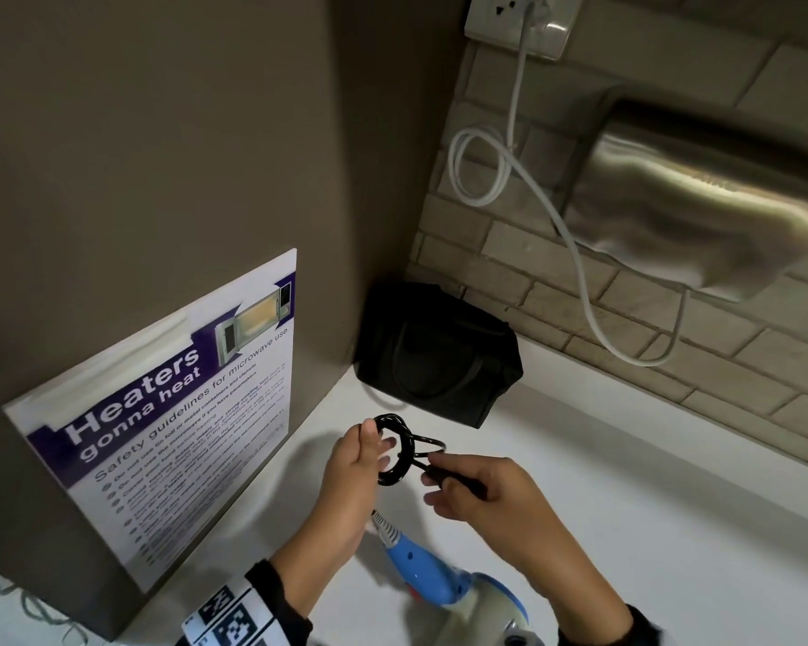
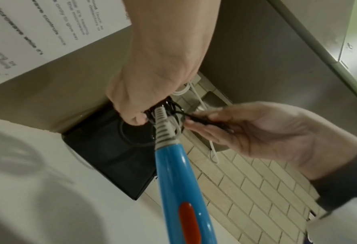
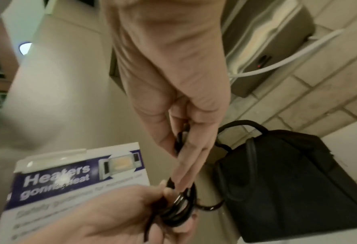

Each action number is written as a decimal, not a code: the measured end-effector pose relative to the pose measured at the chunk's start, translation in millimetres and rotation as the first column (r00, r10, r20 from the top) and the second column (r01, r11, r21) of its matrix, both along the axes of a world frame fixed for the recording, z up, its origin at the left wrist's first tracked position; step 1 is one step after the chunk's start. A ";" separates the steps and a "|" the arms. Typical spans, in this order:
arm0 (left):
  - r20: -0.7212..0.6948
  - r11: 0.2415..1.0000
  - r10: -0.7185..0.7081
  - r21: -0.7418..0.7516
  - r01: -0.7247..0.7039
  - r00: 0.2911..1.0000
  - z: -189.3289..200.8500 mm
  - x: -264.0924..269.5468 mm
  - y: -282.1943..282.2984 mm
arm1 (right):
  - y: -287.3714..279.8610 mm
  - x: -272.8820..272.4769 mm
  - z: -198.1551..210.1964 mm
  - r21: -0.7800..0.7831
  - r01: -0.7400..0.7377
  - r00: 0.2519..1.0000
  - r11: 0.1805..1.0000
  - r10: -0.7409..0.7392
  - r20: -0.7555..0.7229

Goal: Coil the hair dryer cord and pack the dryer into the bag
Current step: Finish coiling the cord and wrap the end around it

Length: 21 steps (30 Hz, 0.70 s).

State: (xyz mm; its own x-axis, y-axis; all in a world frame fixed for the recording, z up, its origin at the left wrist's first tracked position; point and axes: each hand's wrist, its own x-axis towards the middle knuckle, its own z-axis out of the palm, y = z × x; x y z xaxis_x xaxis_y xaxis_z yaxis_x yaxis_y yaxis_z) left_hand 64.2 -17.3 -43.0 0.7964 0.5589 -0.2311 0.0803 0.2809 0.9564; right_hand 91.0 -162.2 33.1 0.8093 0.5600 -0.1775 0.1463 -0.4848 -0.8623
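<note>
A white counter (image 1: 626, 529) is set in a corner, bounded by a brown panel on the left and a tiled wall at the back. One poster (image 1: 173, 412), headed "Heaters gonna heat", is fixed to the panel. One black bag (image 1: 439, 356) is stood on the counter in the corner, handles against its near side; whether it is open cannot be told, and no contents can be seen. On the tiled wall one socket (image 1: 518, 16) is mounted, with one white cable (image 1: 579, 282) plugged in and looped once down to one steel wall unit (image 1: 700, 202) at the right.

Two hands are seen above the counter, in front of the bag. The left hand (image 1: 353, 463) is closed round one coil of black cord (image 1: 395, 452), several turns held upright, thumb over the rim. The right hand (image 1: 486, 496) is just beside it: the free end of the cord is pinched between thumb and fingers, the remaining fingers loosely extended. A short loop runs between coil and pinch.

One hair dryer (image 1: 439, 580), blue and white, is seen below the hands at the lower edge of the head view, its ribbed grey cord sleeve (image 2: 163, 125) pointed up towards the left hand. Whether the dryer rests on the counter cannot be told. It is well apart from the bag.
</note>
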 end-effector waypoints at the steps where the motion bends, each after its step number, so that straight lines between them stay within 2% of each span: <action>1: 0.010 1.000 0.011 -0.023 -0.011 1.000 0.8 0.7 0.7 | -4.2 3.7 0.6 0.024 0.044 0.998 0.999 -0.043 -0.041; 3: 0.031 0.998 0.039 -0.053 -0.037 0.999 2.2 1.4 1.8 | -12.4 14.6 -4.3 -0.005 0.101 0.993 0.995 -0.101 -0.058; 9: 0.086 0.993 0.044 -0.113 -0.034 0.995 9.6 -0.2 -1.3 | -32.8 45.4 -48.7 -0.267 0.140 0.988 0.953 -0.152 -0.025; 14: 0.088 0.996 0.034 -0.084 -0.027 0.996 8.8 -2.1 -3.3 | -23.4 45.8 -58.8 -0.525 -0.102 0.983 0.845 0.167 0.078; 17: 0.106 0.999 -0.003 -0.047 0.008 0.994 9.9 -3.4 -4.4 | -16.8 39.6 -51.4 -0.385 -0.212 0.975 0.898 0.221 -0.021; 21: 0.098 1.000 0.005 0.000 -0.005 0.995 7.7 -2.9 -6.6 | -5.5 26.4 -40.7 -0.093 -0.257 0.956 0.962 0.239 -0.171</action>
State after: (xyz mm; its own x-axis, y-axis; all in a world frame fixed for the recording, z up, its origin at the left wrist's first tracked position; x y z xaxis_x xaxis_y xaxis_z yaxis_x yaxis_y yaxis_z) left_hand 61.3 -23.9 -35.4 0.8121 0.5633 -0.1523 -0.0149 0.2810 0.9596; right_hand 117.4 -167.7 -7.6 0.6045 0.7082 -0.3649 0.1413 -0.5460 -0.8258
